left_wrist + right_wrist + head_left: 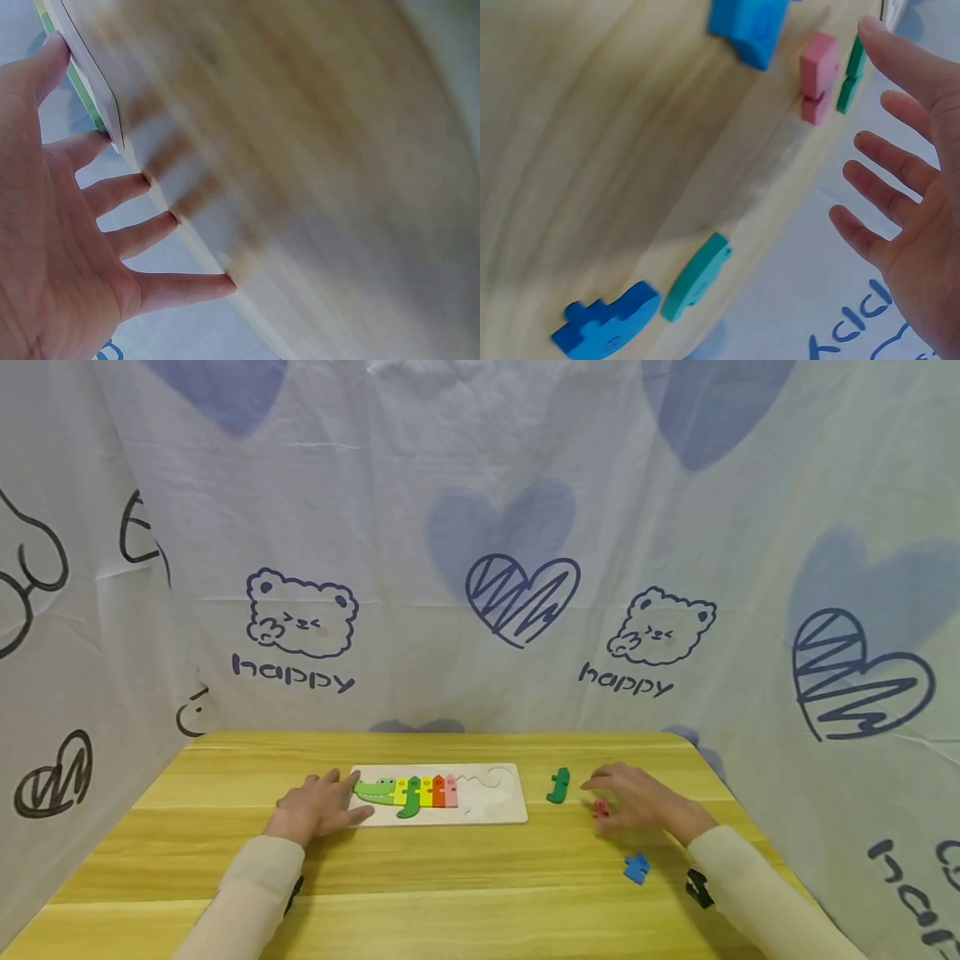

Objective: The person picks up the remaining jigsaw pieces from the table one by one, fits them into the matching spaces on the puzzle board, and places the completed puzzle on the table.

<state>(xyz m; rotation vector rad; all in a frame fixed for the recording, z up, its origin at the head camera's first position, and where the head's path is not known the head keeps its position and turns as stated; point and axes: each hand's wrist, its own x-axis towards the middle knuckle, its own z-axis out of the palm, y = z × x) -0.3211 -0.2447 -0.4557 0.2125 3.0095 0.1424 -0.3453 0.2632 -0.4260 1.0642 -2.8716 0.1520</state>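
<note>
A wooden crocodile puzzle board [491, 806] lies on the table, its head and several coloured body pieces fitted in, with bare outline at the tail end. My left hand [318, 806] rests at the board's left end, fingers spread, thumb and index finger at its edge. On the right, my right hand [637, 797] hovers with fingers apart and nothing between them. Close by its thumb is a pink puzzle piece [602, 810], partly covered in the head view. A green puzzle piece [559, 785] lies between that hand and the board.
A blue puzzle piece [637, 867] lies nearer the front, below the right hand. In the right wrist view a teal piece [696, 277] and another blue piece [609, 322] lie near the table edge. A printed curtain [420, 635] hangs behind the wooden table [420, 893].
</note>
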